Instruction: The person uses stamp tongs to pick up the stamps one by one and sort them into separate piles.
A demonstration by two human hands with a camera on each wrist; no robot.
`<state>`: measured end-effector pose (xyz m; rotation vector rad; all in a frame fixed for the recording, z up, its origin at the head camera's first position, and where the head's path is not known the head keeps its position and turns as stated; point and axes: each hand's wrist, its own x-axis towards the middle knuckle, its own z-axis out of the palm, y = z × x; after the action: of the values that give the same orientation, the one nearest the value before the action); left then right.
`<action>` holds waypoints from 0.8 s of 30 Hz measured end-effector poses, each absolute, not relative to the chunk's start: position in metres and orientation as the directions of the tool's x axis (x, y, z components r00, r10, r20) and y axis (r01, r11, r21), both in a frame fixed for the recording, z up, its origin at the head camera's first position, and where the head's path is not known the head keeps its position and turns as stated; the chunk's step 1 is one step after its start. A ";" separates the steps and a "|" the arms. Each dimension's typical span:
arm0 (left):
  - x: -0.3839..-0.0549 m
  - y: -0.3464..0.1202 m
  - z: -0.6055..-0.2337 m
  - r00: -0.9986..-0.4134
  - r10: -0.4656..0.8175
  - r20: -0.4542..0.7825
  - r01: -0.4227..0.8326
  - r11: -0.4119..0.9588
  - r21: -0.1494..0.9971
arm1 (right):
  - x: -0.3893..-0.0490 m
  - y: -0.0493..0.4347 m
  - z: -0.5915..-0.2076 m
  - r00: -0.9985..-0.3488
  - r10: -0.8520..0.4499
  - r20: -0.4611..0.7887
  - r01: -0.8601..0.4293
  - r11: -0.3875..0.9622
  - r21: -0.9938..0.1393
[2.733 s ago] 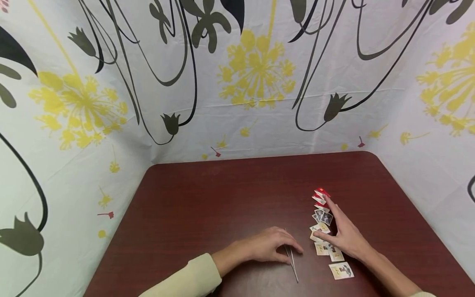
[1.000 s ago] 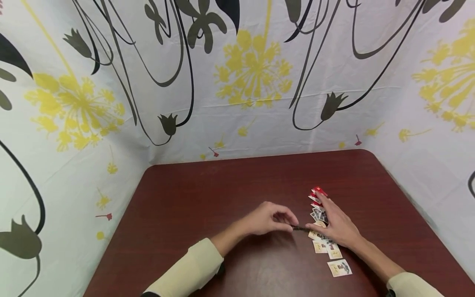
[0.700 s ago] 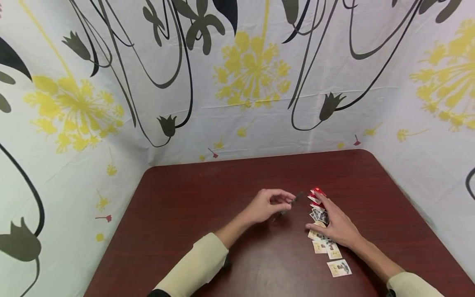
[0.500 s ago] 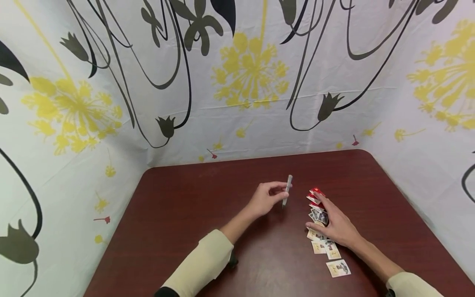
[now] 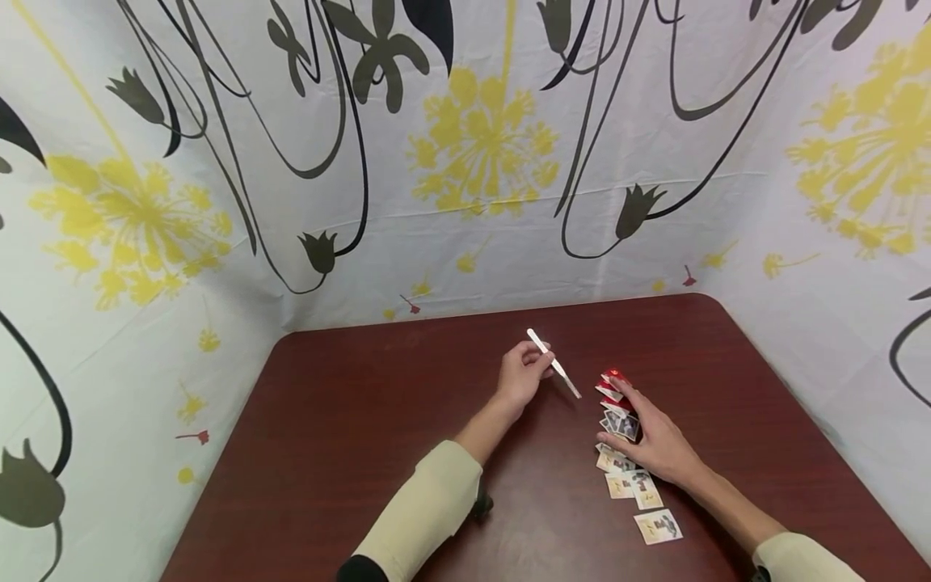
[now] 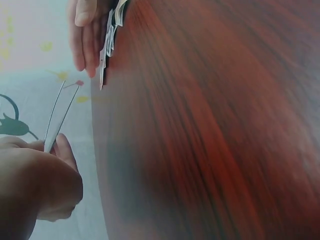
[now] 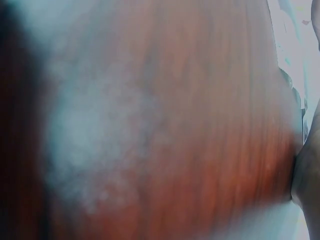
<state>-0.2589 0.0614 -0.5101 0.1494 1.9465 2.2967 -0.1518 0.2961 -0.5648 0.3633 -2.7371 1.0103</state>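
In the head view my left hand (image 5: 520,375) pinches a pair of silver tweezers (image 5: 560,370) above the table, their tips slanting down toward the cards. The left wrist view shows the two arms of the tweezers (image 6: 62,115) standing apart, with nothing between the tips. My right hand (image 5: 658,440) lies over the column of small cards, fingers extended and thumb spread. Red cards (image 5: 613,384) are at the far end, grey picture cards (image 5: 621,423) in the middle, and cream cards (image 5: 618,485) nearer me. The right wrist view is blurred and shows only part of that hand (image 7: 309,175).
One cream card (image 5: 658,526) lies apart at the near end of the column. The dark red wooden table (image 5: 378,420) has a far edge close to a white patterned cloth (image 5: 436,267) that hangs behind and at both sides.
My left hand has lifted the tweezers off the table, moved them away from me and turned them so the tips point right and down. My right hand stays over the cards.
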 end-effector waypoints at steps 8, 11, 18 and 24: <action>-0.265 0.076 -0.516 -0.998 0.040 -0.055 -0.062 -0.196 0.979 | -0.153 0.297 -0.569 -0.947 -0.155 0.280 -0.298 0.743 -0.599; -0.267 0.083 -0.517 -0.997 0.002 -0.077 -0.076 -0.189 0.979 | -0.153 0.298 -0.569 -0.948 -0.156 0.277 -0.298 0.741 -0.602; -0.271 0.098 -0.522 -0.992 -0.077 -0.104 -0.091 -0.156 0.984 | -0.153 0.297 -0.568 -0.954 -0.155 0.258 -0.284 0.742 -0.607; -0.275 0.107 -0.529 -0.985 -0.135 -0.111 -0.094 -0.128 0.987 | -0.153 0.296 -0.569 -0.951 -0.156 0.265 -0.290 0.742 -0.604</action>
<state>-0.2753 0.1069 -0.5289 -0.2752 2.0921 2.3648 -0.1526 0.2961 -0.5686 0.3559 -2.7448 1.0004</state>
